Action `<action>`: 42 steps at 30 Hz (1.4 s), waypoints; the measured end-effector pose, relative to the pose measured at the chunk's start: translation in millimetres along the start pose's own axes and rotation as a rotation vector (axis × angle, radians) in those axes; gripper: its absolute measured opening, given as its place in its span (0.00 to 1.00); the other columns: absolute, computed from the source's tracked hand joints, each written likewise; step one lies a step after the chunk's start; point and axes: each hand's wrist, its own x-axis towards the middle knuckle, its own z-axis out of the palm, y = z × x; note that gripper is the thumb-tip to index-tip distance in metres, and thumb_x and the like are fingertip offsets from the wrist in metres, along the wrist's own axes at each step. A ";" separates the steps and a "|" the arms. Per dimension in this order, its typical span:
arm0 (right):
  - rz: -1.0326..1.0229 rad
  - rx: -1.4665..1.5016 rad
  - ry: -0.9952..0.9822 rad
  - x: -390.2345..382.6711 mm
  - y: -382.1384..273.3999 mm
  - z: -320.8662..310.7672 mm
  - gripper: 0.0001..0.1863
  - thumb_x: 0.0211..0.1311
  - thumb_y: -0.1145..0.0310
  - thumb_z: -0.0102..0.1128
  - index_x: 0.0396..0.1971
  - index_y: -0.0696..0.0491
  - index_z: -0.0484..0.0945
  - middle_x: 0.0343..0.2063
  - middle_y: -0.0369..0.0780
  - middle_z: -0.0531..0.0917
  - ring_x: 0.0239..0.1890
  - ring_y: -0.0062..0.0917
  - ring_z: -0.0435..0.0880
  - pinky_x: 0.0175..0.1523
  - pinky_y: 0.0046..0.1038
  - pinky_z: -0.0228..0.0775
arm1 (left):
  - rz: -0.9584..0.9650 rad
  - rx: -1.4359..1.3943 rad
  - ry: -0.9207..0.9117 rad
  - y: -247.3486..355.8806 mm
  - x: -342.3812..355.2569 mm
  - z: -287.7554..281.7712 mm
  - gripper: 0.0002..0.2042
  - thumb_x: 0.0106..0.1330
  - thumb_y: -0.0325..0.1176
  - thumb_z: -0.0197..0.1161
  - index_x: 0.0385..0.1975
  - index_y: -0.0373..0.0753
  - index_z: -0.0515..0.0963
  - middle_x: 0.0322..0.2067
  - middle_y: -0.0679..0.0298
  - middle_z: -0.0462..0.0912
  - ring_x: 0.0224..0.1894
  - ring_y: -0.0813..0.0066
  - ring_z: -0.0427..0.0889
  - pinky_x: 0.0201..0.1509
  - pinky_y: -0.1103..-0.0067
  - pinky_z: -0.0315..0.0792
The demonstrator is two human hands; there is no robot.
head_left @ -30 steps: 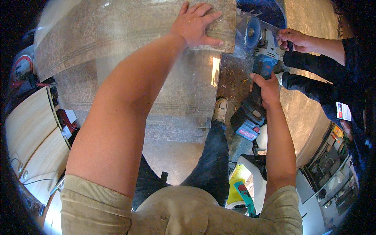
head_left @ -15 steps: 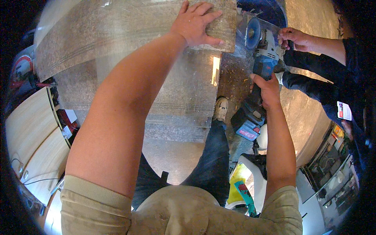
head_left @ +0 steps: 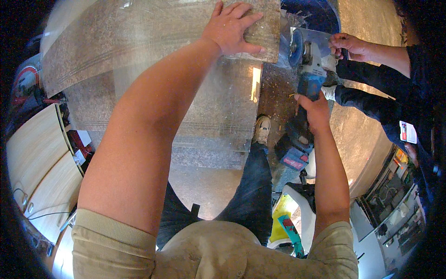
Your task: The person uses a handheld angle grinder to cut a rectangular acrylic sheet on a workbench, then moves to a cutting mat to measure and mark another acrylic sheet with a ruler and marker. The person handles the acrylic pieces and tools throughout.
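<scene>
My left hand (head_left: 232,30) lies flat with fingers spread on a clear sheet (head_left: 153,32), close to its right-hand edge. My right hand (head_left: 316,113) is wrapped around the body of a blue and grey cordless angle grinder (head_left: 312,72). The grinder's round disc (head_left: 296,48) points away from me, beside the sheet's right edge. Its battery pack (head_left: 294,158) hangs at the near end. A co-worker's hand (head_left: 350,45) at the far right pinches a small clear piece (head_left: 318,39), which the disc partly overlaps; whether they touch I cannot tell.
Another clear sheet (head_left: 223,116) lies nearer to me. Beyond the grinder is a dark blue round container (head_left: 320,11). Debris is scattered on the floor (head_left: 274,93) near my shoe (head_left: 262,129). A white bin with yellow inside (head_left: 285,209) stands at my right; wooden panels (head_left: 39,144) are at left.
The grinder has turned in my right hand, its disc tilting and dropping slightly nearer. The right hand has shifted slightly. My left hand and the co-worker's hand stay in place.
</scene>
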 end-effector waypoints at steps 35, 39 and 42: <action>0.072 -0.241 -0.051 -216.3 -5.2 -85.6 0.58 0.51 0.46 0.81 0.77 0.62 0.64 0.68 0.61 0.77 0.70 0.52 0.78 0.74 0.41 0.72 | -0.566 -1.281 -0.805 319.7 249.7 -265.8 0.44 0.67 0.63 0.73 0.73 0.35 0.71 0.63 0.49 0.82 0.67 0.55 0.80 0.69 0.56 0.74; 0.061 -0.181 0.022 -233.4 -9.3 -99.3 0.51 0.52 0.45 0.80 0.69 0.63 0.71 0.62 0.61 0.82 0.63 0.53 0.84 0.69 0.44 0.77 | -0.522 -1.226 -0.853 372.4 259.8 -254.9 0.22 0.70 0.41 0.77 0.59 0.40 0.81 0.47 0.59 0.90 0.48 0.65 0.89 0.54 0.65 0.81; 0.081 -0.089 0.080 -238.8 -6.1 -107.5 0.46 0.50 0.48 0.82 0.63 0.63 0.76 0.55 0.60 0.86 0.59 0.53 0.87 0.64 0.45 0.80 | -0.497 -1.286 -0.836 385.4 245.0 -262.9 0.16 0.72 0.31 0.74 0.56 0.39 0.81 0.45 0.58 0.91 0.43 0.66 0.91 0.48 0.68 0.85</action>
